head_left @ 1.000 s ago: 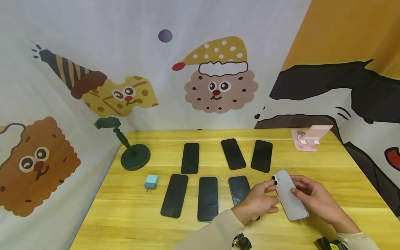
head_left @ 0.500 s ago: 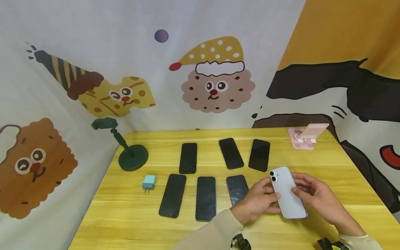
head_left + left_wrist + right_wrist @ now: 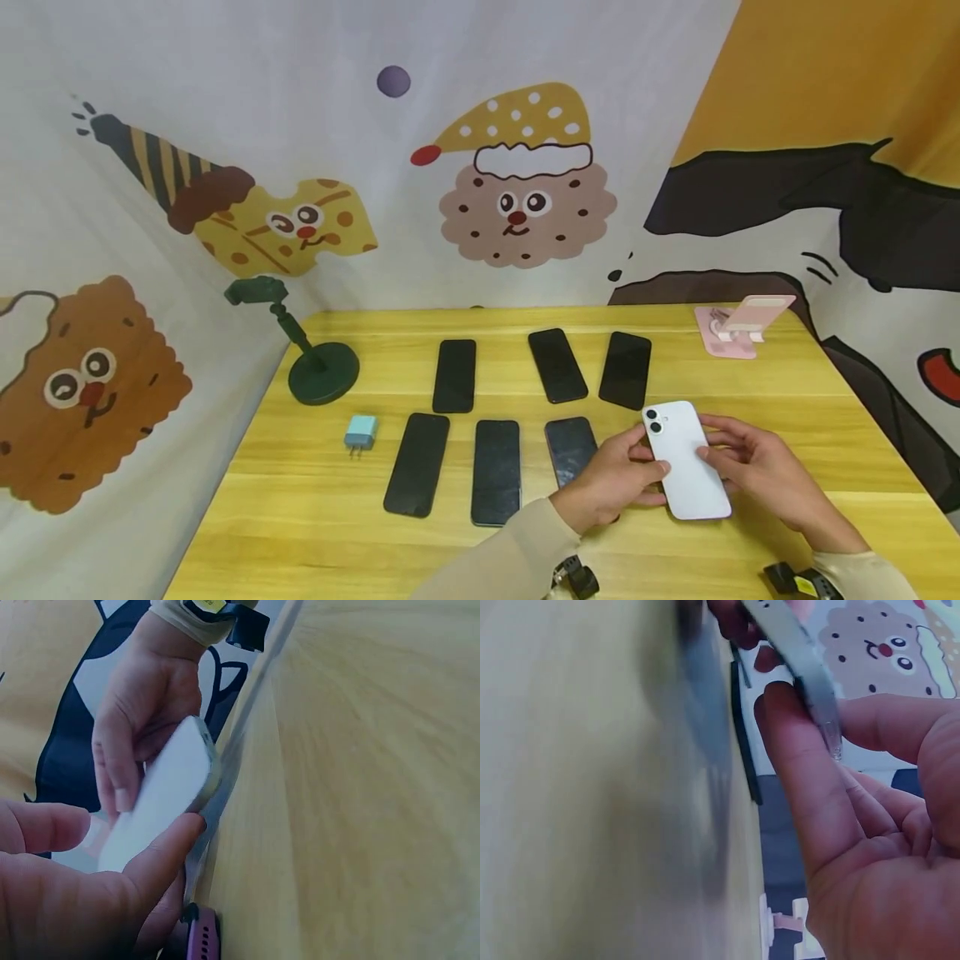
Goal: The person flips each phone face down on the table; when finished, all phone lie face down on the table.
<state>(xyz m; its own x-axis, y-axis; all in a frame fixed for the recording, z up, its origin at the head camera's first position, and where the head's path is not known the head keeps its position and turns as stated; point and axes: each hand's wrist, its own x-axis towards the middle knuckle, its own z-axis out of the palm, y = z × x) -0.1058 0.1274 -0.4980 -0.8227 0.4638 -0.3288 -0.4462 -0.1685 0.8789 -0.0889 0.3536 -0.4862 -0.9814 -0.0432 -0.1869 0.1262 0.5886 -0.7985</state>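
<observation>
A white smartphone (image 3: 688, 471) is held in both hands above the right part of the table, its back with two round camera lenses turned to the head camera. My left hand (image 3: 611, 477) grips its left edge, thumb on the back and other fingers partly hidden underneath. From the right side my right hand (image 3: 768, 477) pinches it, the thumb lying on the back. In the right wrist view the phone's edge (image 3: 814, 675) passes between the right thumb and fingers. The left wrist view shows the pale phone (image 3: 169, 787) raised off the wooden surface.
Several dark phones lie on the wooden table (image 3: 300, 533), among them one (image 3: 570, 450) partly covered by the left hand. A dark green stand (image 3: 324, 373) and a blue charger plug (image 3: 361, 432) are at the left. A pink folding stand (image 3: 738, 329) is at the back right.
The white phone has shifted slightly left and its back has turned more squarely toward the head camera. My left thumb has come onto its left edge; my right hand keeps its hold.
</observation>
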